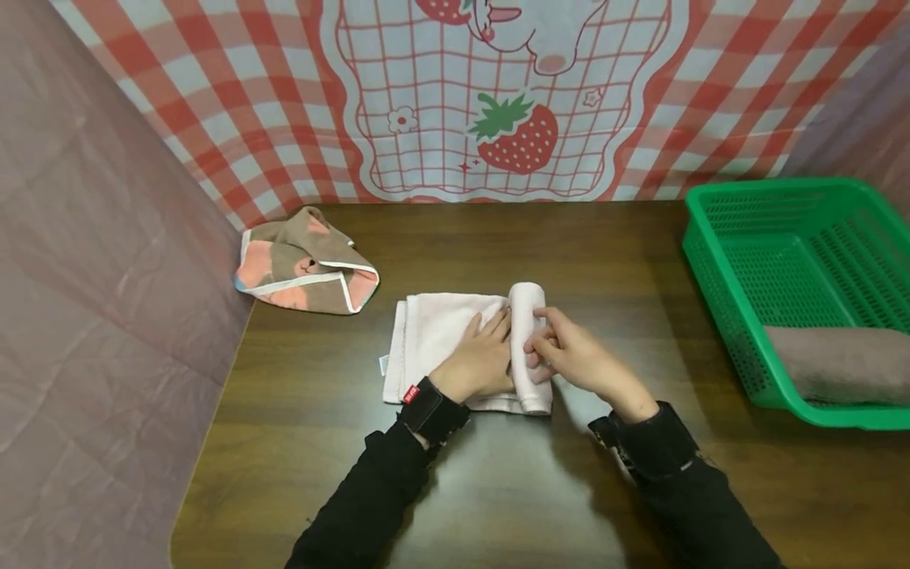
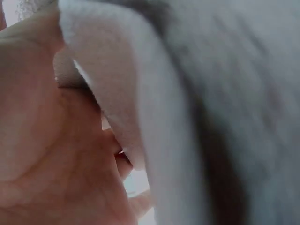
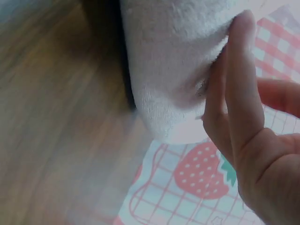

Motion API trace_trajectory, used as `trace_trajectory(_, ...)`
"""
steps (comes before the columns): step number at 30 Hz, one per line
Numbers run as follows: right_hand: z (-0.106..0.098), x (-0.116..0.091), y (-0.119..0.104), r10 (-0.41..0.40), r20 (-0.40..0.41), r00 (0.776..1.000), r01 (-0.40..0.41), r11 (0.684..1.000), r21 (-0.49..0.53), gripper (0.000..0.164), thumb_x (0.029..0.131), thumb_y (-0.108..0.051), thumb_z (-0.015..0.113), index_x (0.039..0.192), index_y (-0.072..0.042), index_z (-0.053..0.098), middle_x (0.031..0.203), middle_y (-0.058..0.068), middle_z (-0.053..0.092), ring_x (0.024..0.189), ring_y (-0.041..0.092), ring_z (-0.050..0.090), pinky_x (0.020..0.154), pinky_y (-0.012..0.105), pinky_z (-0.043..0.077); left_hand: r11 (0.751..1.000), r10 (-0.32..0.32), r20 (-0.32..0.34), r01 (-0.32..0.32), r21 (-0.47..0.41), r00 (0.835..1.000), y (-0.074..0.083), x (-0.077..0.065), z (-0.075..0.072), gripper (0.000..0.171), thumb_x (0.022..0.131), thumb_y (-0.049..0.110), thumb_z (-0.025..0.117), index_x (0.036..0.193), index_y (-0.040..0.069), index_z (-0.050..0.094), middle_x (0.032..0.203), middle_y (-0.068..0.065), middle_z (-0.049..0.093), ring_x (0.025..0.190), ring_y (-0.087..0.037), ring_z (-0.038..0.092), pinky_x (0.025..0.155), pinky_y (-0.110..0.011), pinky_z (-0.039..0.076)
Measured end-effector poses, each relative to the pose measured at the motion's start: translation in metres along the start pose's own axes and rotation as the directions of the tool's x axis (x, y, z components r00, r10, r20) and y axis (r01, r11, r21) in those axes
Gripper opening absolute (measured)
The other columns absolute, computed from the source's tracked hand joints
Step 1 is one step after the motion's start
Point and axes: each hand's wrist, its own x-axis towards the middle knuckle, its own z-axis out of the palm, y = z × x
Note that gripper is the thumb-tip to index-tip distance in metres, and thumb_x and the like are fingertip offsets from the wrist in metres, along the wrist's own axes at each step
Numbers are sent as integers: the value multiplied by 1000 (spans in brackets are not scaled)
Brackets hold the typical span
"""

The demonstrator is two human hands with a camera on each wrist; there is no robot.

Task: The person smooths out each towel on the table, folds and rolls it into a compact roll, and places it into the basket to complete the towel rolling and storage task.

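Note:
A pale pink-white towel (image 1: 448, 328) lies folded on the table, its right end wound into a roll (image 1: 528, 340). My left hand (image 1: 479, 359) rests flat on the folded part, fingers pointing at the roll. In the left wrist view, the palm (image 2: 61, 140) is close beside a blurred towel edge (image 2: 122, 79). My right hand (image 1: 572, 352) touches the roll's right side with slightly bent fingers. The right wrist view has fingertips (image 3: 241, 28) pressing a dent into the roll (image 3: 164, 70), with the thumb side apart from it.
A brown and pink towel (image 1: 306, 261) with white edging lies crumpled at the table's back left. On the right stands a green basket (image 1: 732, 340) holding a rolled brown-grey towel (image 1: 846, 363). A red checked cloth with strawberries (image 1: 522, 142) hangs behind the wooden table (image 1: 284, 442).

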Motion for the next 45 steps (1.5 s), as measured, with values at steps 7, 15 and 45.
trace_trajectory(7,14,9,-8,-28,120,992,33,999,-42,52,102,0,44,145,18,22,111,30,61,95,32,68,77,33,59,995,-95,-74,97,22,993,-11,-20,-5,122,75,54,79,157,-4,9,166,-18,9,154,-29,8,124,-48,6)
trace_trajectory(15,27,14,-10,-124,240,963,149,985,-88,65,101,-3,42,154,11,6,149,27,43,141,37,39,115,51,33,995,47,-131,-58,-80,990,-14,-46,-19,141,57,69,85,156,-3,15,165,-19,4,154,-29,6,124,-49,7)
trace_trajectory(45,6,-12,19,-38,-207,978,-43,928,-370,63,97,-24,64,135,18,37,125,34,52,110,40,56,91,54,48,986,105,-286,-137,-94,952,6,-18,10,94,90,51,66,151,-10,27,160,-26,22,150,-28,24,122,-35,21)
